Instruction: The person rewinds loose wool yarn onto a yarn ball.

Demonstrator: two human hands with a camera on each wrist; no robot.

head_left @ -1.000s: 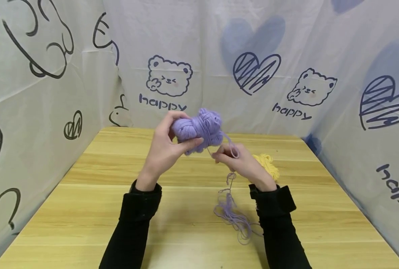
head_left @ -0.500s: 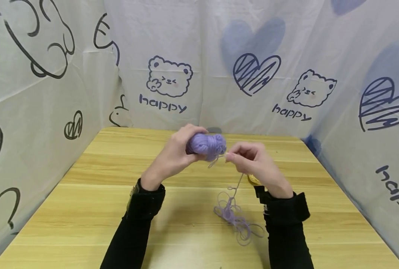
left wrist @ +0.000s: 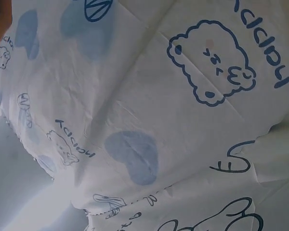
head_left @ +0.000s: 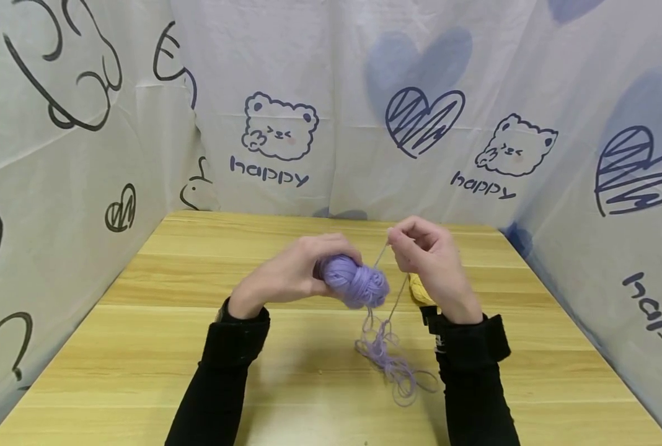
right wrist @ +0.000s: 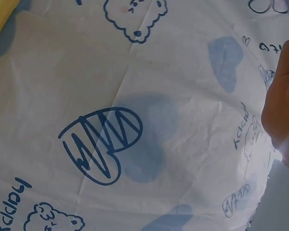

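Purple yarn ball (head_left: 355,282) sits gripped in the left hand (head_left: 292,272) (steadying it, seemingly) while the right hand (head_left: 428,260) pinches its strand (head_left: 381,255) taut.

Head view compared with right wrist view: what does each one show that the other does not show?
Only the head view shows the left hand holding the purple yarn ball, the loose purple strands on the wooden table, and some yellow yarn. Only the right wrist view shows the backdrop close up. Both show the right hand, which pinches a strand, and the printed cloth backdrop.
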